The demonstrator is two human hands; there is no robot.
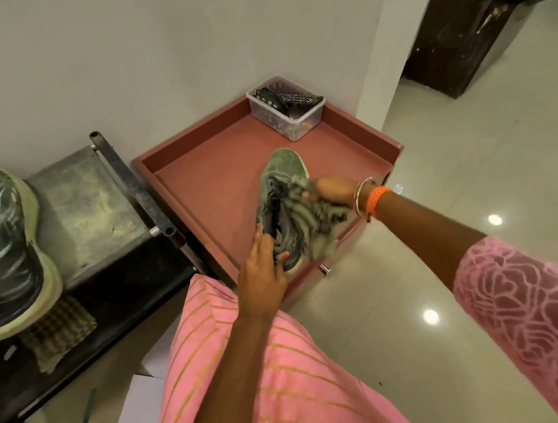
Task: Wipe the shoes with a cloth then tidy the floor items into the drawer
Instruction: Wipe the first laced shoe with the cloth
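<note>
Over the front half of the red tray-topped cabinet, I have the green shoe held up, its long axis running from the heel nearest me to the toe pointing toward the back corner where the clear plastic box sits. My left hand is at the heel end, thumb and fingers curled round the collar, so it is the nearer hand and the one that steadies. My right hand comes in from the right front edge, fingers bunched into the grey-green cloth, which lies pressed on the shoe's right flank about midway along. From those fingers the unwiped length, as I judge it, lies ahead toward the toe and back toward the heel, so the next stroke should run along that axis, not across it. A second shoe waits on the dark bench to the left, well apart.
</note>
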